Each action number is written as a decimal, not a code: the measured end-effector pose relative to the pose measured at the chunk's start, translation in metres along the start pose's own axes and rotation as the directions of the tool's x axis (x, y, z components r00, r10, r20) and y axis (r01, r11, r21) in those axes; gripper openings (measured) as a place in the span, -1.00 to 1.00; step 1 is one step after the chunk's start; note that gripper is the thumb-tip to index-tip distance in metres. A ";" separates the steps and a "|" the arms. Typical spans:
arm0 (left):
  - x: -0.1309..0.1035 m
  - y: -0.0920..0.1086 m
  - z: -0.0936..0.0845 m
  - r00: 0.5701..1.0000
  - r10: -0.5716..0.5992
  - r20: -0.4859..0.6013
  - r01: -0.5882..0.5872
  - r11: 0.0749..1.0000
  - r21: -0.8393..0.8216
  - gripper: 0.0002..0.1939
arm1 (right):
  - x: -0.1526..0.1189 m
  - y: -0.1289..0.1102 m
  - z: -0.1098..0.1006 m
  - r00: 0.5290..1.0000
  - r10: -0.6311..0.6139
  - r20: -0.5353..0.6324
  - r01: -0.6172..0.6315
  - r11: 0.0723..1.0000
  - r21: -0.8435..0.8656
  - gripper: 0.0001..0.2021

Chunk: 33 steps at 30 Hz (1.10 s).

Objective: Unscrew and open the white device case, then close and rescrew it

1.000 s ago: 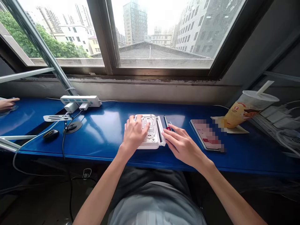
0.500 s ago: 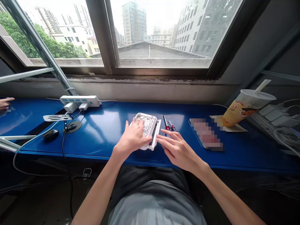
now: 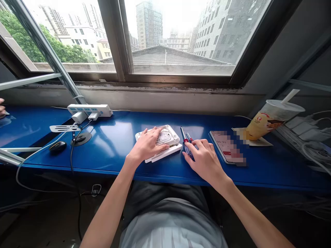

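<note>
A white router [image 3: 169,136], its vented underside up, rests on the blue desk with white antennas [image 3: 167,154] folded along its near side. My left hand [image 3: 148,144] lies across the router, fingers over its top and thumb by the near edge, holding it against the desk. Two screwdrivers [image 3: 185,140] with red-and-clear handles lie side by side just right of the router, shafts pointing away from me. Over their handles is my right hand [image 3: 205,158], fingers curved and apart, thumb on the left side. Its fingers partly hide the handles; whether they touch is unclear.
To the right are a phone [image 3: 223,146] showing a timer and a tilted drink cup [image 3: 266,120] with a straw. A power strip [image 3: 100,110], black mouse [image 3: 57,147] and cables sit left. Another person's hand [image 3: 2,108] shows at the far left edge.
The router has turned clockwise under my left hand, so its antennas now face me. My right hand has left the antenna side and moved right, over the screwdriver handles.
</note>
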State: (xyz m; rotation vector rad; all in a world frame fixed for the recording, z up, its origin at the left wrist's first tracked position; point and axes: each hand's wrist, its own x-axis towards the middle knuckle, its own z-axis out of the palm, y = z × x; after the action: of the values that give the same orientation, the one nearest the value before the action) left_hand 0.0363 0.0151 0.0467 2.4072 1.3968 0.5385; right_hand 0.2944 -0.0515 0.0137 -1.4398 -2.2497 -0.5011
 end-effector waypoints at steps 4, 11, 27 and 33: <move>-0.002 0.001 -0.004 0.994 0.042 0.099 -0.043 0.999 0.008 -0.21 | 0.000 0.001 0.003 1.000 0.000 0.012 0.000 1.000 -0.013 -0.69; -0.001 0.001 -0.006 0.988 0.146 0.053 -0.147 0.989 0.020 -0.36 | 0.002 -0.005 0.005 0.998 0.036 -0.052 -0.039 0.998 -0.046 -0.68; 0.003 0.001 0.007 0.983 0.173 -0.066 -0.167 0.982 0.087 -0.36 | 0.050 0.013 -0.060 0.870 0.332 -0.365 -0.210 0.919 0.334 -0.68; 0.009 0.008 0.011 0.971 0.237 -0.044 -0.233 0.970 0.071 -0.38 | 0.048 0.019 -0.068 0.907 0.216 -0.361 -0.106 0.948 0.301 -0.74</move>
State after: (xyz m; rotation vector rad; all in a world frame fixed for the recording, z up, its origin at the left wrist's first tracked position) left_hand 0.0514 0.0185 0.0416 2.6484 1.1715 0.6261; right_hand 0.3042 -0.0420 0.0986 -1.2427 -1.7851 -0.3645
